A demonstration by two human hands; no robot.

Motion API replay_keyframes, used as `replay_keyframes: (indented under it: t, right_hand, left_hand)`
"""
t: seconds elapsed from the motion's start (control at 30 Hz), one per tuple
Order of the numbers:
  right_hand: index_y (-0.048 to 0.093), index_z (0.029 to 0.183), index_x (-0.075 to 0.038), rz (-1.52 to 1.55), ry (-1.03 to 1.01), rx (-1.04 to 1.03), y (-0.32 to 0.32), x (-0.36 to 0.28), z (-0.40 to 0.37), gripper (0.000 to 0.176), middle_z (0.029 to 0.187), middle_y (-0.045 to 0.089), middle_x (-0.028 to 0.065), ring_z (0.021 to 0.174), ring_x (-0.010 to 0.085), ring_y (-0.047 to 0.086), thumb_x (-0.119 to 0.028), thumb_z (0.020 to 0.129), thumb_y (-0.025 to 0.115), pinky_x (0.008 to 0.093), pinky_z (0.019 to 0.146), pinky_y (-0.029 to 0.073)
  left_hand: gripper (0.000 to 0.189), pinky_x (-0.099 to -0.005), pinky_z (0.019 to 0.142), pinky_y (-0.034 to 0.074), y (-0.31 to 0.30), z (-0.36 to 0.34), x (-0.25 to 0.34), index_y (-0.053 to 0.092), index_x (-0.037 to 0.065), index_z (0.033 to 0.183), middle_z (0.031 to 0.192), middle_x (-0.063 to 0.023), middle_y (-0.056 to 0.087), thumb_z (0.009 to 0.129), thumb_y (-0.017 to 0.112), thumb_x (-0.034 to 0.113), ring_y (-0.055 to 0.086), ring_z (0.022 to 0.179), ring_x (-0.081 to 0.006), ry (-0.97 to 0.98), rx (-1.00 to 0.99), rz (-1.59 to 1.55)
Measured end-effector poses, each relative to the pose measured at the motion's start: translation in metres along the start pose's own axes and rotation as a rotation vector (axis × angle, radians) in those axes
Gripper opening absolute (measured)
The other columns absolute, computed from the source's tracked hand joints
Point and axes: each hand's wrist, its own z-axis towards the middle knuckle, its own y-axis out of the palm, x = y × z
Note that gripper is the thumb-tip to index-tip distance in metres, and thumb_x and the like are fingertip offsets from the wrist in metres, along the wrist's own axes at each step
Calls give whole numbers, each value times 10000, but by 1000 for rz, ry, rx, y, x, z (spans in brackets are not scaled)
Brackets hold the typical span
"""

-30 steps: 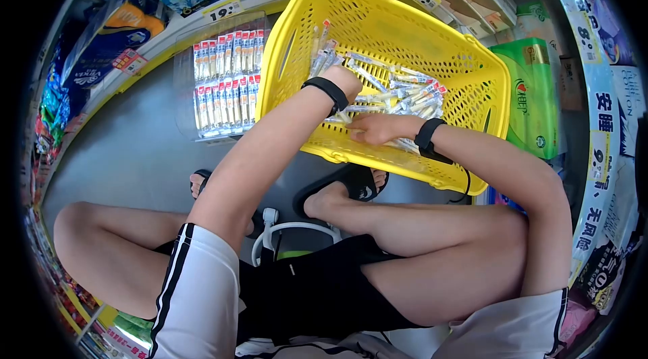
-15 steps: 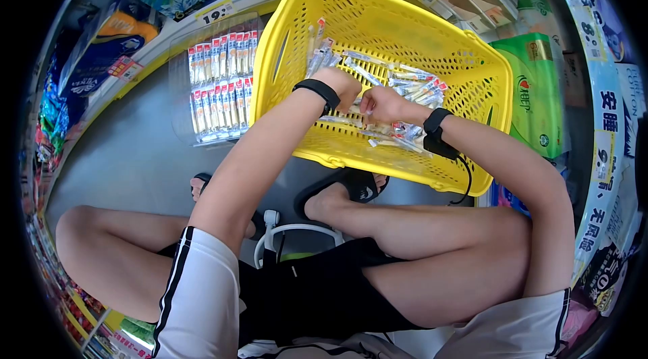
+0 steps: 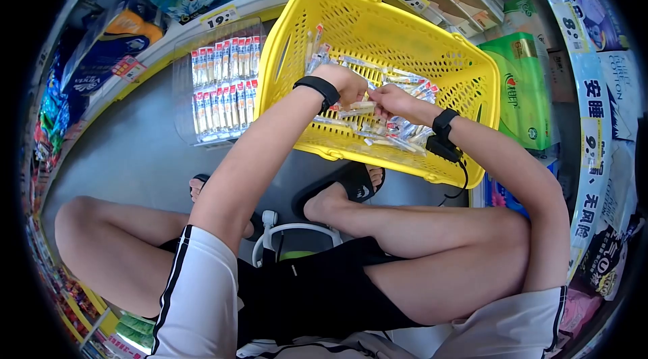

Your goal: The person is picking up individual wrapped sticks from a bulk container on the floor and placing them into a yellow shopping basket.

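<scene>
Grey shop flooring is running between stocked shelves, and a yellow basket (image 3: 466, 89) is sitting on it beyond the seated person's knees. Over the basket the left hand (image 3: 347, 84) is curling its fingers round one end of a slim packet (image 3: 358, 110) — the right hand (image 3: 393, 99) is pinching the same packet. Loose packets (image 3: 405, 133) are lying beneath; a clear tray (image 3: 223, 85) is standing just left.

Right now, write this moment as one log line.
left hand: holds stick packets | right hand: grips same packets | place: inside yellow basket | nearby: clear tray
</scene>
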Motion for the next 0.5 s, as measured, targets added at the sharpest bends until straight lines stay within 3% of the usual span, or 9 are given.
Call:
replay_keyframes:
  t: [0.17,0.2,0.27,0.37,0.5]
  right_hand:
    - [617,838,-77,-168,-115,6,2,-10,-19,378,790,656,30,681,99,592,-403,1030,601,280,614,454]
    - [610,808,-82,-189,-169,4,1,-7,-19,395,801,660,28,695,93,596,-410,1027,603,279,621,450]
    - [653,829,-71,-222,-181,33,-3,-4,-18,385,825,670,25,715,90,605,-395,1031,600,278,621,453]
    - [727,1001,-43,-232,-155,96,-5,-11,-30,343,882,696,31,766,102,604,-360,1035,600,295,654,468]
    - [712,1000,-32,-222,-214,82,-5,-14,-38,322,895,700,34,783,107,600,-339,1029,619,300,730,494]
  left_hand:
    - [454,-427,883,515,-3,-18,3,677,117,1226,1163,-116,703,809,802,247,663,1079,-293,-12,117,60]
    - [370,-413,847,530,-4,-21,3,703,97,1158,1090,-108,726,825,788,233,686,1026,-272,-1,127,64]
    - [292,-399,811,545,-5,-27,2,729,77,1091,1017,-100,748,840,774,219,709,974,-251,8,145,66]
    - [135,-330,674,552,-3,-31,-6,738,10,923,823,-71,764,876,725,135,733,742,-161,-23,79,-141]
    - [177,-326,648,558,-12,-59,4,702,-16,937,804,-98,758,836,770,112,734,721,-164,-9,195,-114]
